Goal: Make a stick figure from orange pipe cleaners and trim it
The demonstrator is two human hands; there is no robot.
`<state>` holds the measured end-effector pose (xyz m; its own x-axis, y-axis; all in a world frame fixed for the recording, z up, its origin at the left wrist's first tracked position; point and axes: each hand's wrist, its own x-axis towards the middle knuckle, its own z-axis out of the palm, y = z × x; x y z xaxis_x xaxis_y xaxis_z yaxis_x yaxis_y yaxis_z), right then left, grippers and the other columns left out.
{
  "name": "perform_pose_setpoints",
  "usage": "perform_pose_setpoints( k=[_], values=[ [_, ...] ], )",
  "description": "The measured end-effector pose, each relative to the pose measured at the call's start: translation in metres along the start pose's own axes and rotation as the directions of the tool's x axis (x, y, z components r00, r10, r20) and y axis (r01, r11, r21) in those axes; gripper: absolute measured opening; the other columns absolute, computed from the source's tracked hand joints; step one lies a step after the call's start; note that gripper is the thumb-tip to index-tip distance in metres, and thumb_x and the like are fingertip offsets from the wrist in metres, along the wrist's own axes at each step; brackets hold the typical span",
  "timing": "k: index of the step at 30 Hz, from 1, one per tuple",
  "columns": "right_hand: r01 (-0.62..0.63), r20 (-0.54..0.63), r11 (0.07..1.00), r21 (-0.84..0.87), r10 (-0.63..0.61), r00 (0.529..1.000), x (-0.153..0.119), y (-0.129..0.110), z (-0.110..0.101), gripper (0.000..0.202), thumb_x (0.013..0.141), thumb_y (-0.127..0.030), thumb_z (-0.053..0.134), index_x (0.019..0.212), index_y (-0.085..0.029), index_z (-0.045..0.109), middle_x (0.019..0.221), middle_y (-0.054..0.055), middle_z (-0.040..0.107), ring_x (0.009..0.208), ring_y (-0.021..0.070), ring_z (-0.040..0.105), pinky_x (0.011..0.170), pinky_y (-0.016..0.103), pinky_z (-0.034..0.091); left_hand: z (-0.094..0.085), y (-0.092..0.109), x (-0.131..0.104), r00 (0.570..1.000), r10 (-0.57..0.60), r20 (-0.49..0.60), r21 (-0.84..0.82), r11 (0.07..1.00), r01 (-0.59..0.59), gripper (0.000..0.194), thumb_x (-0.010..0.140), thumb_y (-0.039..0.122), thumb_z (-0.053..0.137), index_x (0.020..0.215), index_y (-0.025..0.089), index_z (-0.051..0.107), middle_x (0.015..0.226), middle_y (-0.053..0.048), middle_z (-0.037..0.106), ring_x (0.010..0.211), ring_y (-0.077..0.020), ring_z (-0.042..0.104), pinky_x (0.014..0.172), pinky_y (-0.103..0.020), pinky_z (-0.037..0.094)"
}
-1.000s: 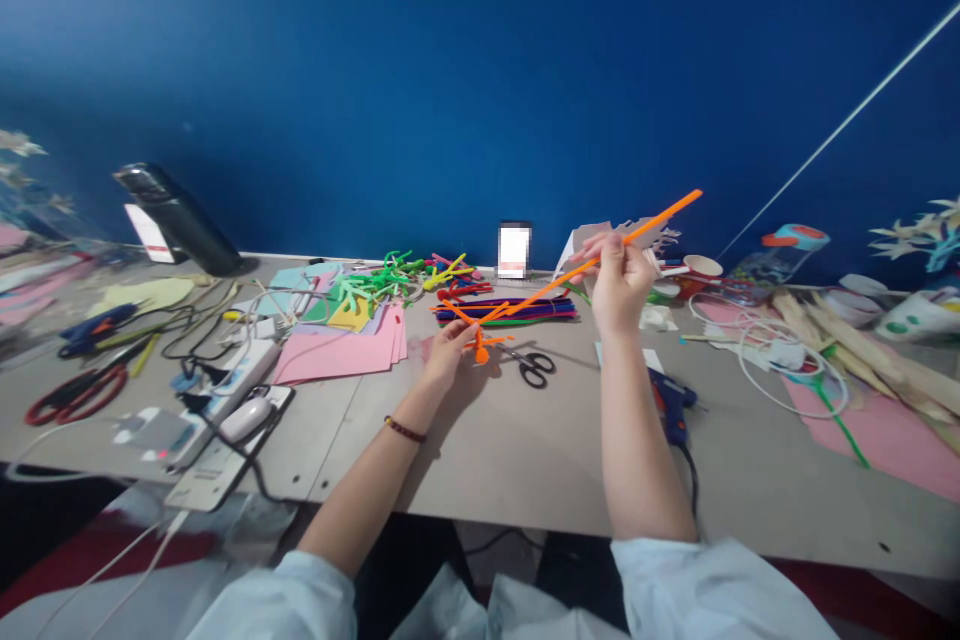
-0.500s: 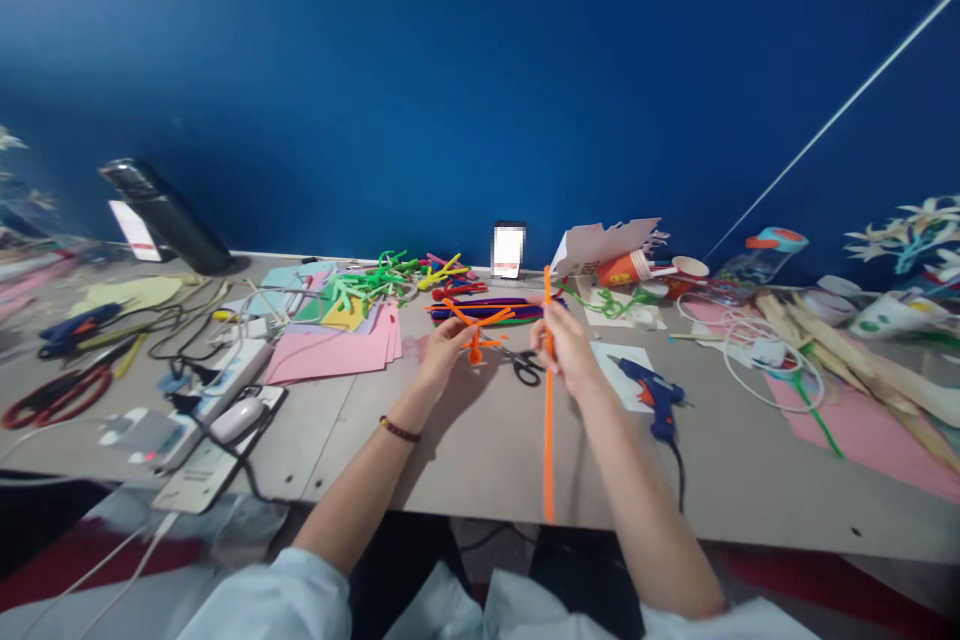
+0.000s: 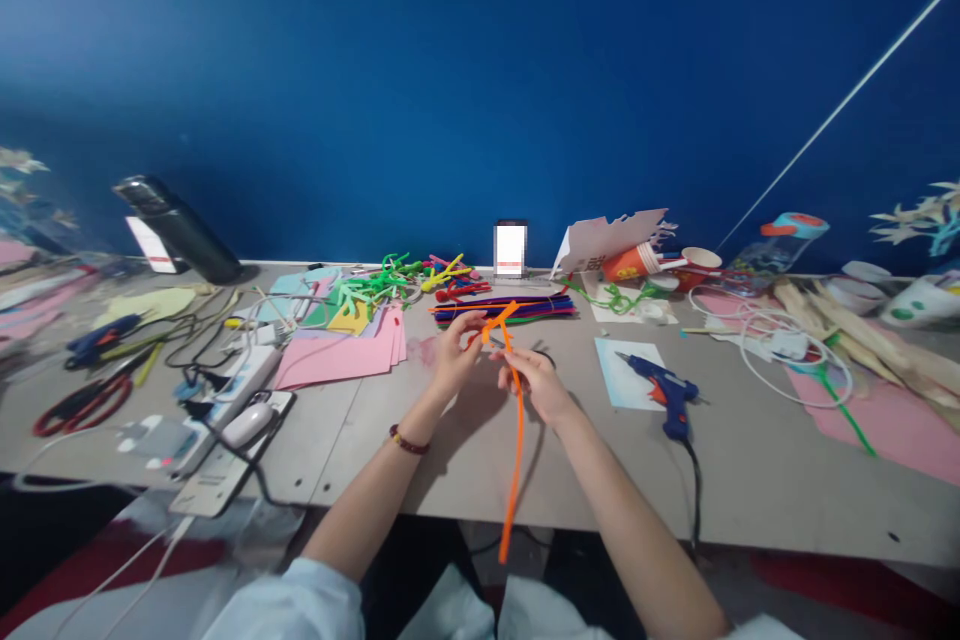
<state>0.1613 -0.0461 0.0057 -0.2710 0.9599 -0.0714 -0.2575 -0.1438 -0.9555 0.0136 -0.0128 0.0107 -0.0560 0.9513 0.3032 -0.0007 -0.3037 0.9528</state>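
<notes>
Just in front of the bundle of thin, mostly purple and blue sticks, a bent orange fuzzy piece is held in the nearly closed fingers of the left hand; by the right hand, a long orange fuzzy strip is pinched tight near its top, free end dangling. Whether the two are joined cannot be told.

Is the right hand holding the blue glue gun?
No, the right hand holds an orange strip, while the blue glue gun lies apart from it, partly on a pale sheet.
</notes>
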Motion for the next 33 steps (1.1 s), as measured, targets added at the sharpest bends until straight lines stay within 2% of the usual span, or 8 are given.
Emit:
perform_pose_setpoints(
  k=[4,9,12,15,19,26,33],
  values=[
    [-0.025,-0.03,0.997,-0.073,0.022,0.999,0.001,0.001,-0.002,0.041,0.076,-0.055,0.053,0.076,-0.017,0.067,0.043,-0.003,0.053,0.028,0.0039,0.029,0.031,0.02,0.016,0.0,0.004,-0.003,0.998,0.056,-0.027,0.078,0.995,-0.054,0.03,0.072,0.018,0.061,0.102,0.024,0.062,0.094,-0.005,0.065,0.092,-0.0181,0.058,0.085,-0.029,0.042],
    [-0.029,-0.065,0.989,-0.146,0.019,0.998,0.002,0.005,-0.005,0.042,0.075,-0.056,0.055,0.069,-0.016,0.066,0.048,-0.003,0.053,0.029,0.003,0.034,0.031,0.019,0.02,-0.001,0.003,-0.005,0.989,0.142,-0.044,0.172,0.976,-0.132,0.03,0.073,0.016,0.06,0.102,0.024,0.063,0.094,-0.004,0.066,0.093,-0.0182,0.059,0.089,-0.03,0.04],
    [-0.034,-0.101,0.988,-0.148,0.019,0.995,0.003,0.006,-0.007,0.036,0.073,-0.052,0.06,0.071,-0.016,0.066,0.048,-0.005,0.051,0.031,0.0028,0.036,0.032,0.017,0.022,-0.004,-0.001,-0.005,0.967,0.255,-0.001,0.304,0.921,-0.242,0.029,0.076,0.016,0.058,0.103,0.023,0.062,0.095,-0.004,0.067,0.093,-0.0187,0.059,0.089,-0.034,0.04],
    [-0.045,-0.139,0.992,-0.114,0.029,0.99,0.003,0.006,-0.01,0.035,0.07,-0.05,0.062,0.082,-0.017,0.068,0.048,-0.007,0.048,0.032,0.0036,0.037,0.032,0.017,0.024,-0.005,-0.004,-0.005,0.94,0.334,0.068,0.392,0.857,-0.333,0.029,0.078,0.015,0.056,0.106,0.021,0.06,0.095,-0.004,0.068,0.092,-0.0185,0.059,0.088,-0.036,0.042],
    [-0.074,-0.149,0.992,-0.099,0.059,0.987,0.003,0.003,-0.012,0.035,0.067,-0.048,0.065,0.081,-0.017,0.068,0.048,-0.006,0.048,0.033,0.0047,0.038,0.031,0.018,0.024,-0.004,-0.004,-0.007,0.923,0.363,0.128,0.401,0.832,-0.383,0.033,0.078,0.013,0.057,0.11,0.022,0.058,0.096,-0.004,0.068,0.091,-0.0179,0.059,0.084,-0.034,0.045],
    [-0.086,-0.158,0.993,-0.086,0.072,0.985,0.003,0.004,-0.012,0.03,0.067,-0.045,0.066,0.073,-0.015,0.067,0.047,-0.005,0.05,0.031,0.0036,0.037,0.03,0.017,0.022,-0.001,-0.002,-0.007,0.858,0.48,0.181,0.369,0.776,-0.512,0.016,0.082,0.016,0.056,0.096,0.02,0.064,0.091,-0.005,0.069,0.083,-0.0151,0.062,0.076,-0.03,0.049],
    [-0.057,-0.153,0.997,-0.047,0.049,0.987,0.001,-0.001,-0.008,0.032,0.064,-0.046,0.068,0.074,-0.016,0.064,0.053,-0.005,0.054,0.037,0.0061,0.046,0.03,0.017,0.036,0.002,-0.002,-0.005,0.776,0.596,0.209,0.376,0.683,-0.626,0.014,0.083,0.015,0.055,0.092,0.02,0.065,0.085,-0.005,0.069,0.082,-0.0158,0.063,0.075,-0.032,0.051]
  ],
)
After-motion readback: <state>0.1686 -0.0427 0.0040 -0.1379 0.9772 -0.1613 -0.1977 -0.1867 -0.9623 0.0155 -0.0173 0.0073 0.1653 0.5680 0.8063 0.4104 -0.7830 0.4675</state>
